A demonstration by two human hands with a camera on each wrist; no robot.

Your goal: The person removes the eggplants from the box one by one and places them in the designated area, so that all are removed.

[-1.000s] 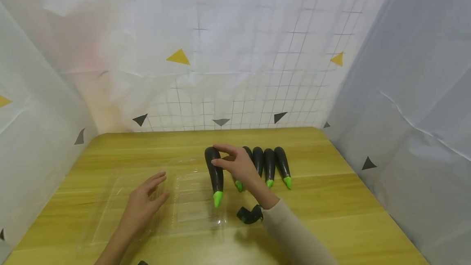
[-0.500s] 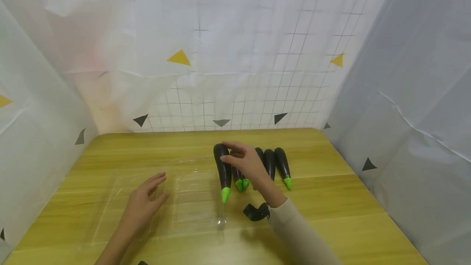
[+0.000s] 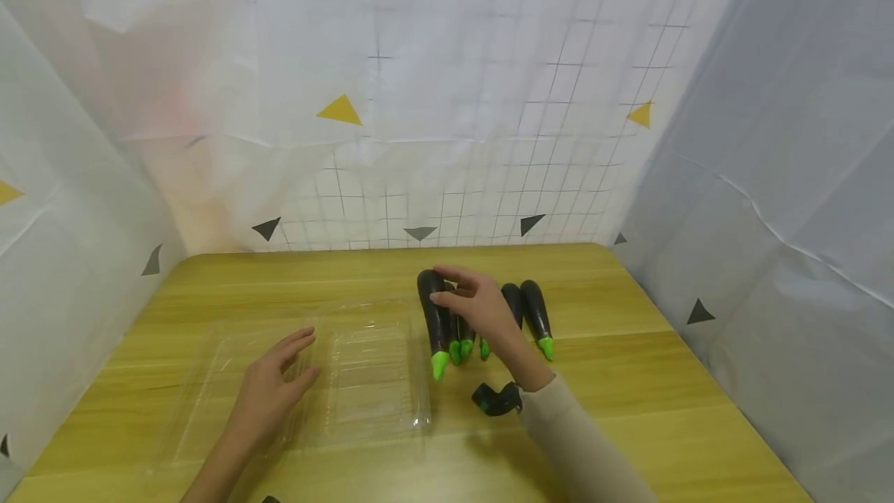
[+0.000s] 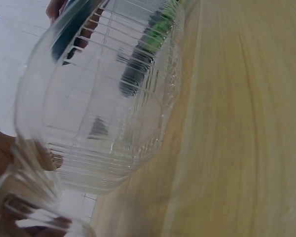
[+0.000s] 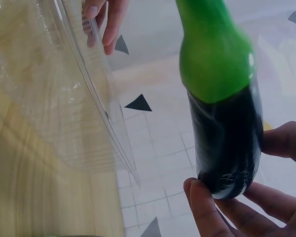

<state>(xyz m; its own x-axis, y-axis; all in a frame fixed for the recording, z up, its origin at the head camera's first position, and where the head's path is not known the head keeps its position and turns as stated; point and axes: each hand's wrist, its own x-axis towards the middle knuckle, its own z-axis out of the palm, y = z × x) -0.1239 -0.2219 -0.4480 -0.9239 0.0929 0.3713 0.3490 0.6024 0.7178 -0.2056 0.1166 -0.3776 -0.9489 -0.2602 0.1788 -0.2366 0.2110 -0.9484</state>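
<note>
My right hand pinches a dark eggplant near its blunt end, the bright green stem pointing toward me. In the right wrist view this eggplant looms large, thumb and fingers on either side of its dark body. It overlaps the row of eggplants lying on the table, part of which the hand hides. A clear plastic clamshell container lies spread out to the left. Over its middle fold rests my left hand, thumb and fingers apart and loosely bent, right at the plastic edge.
The wooden table carries everything. White sheeting with triangle marks rises behind it and along both sides. A dark wrist camera sits under the right wrist.
My right hand has carried the eggplant rightward and slightly away, from over the container's right edge to beside the row. The left hand and the container have stayed put.
</note>
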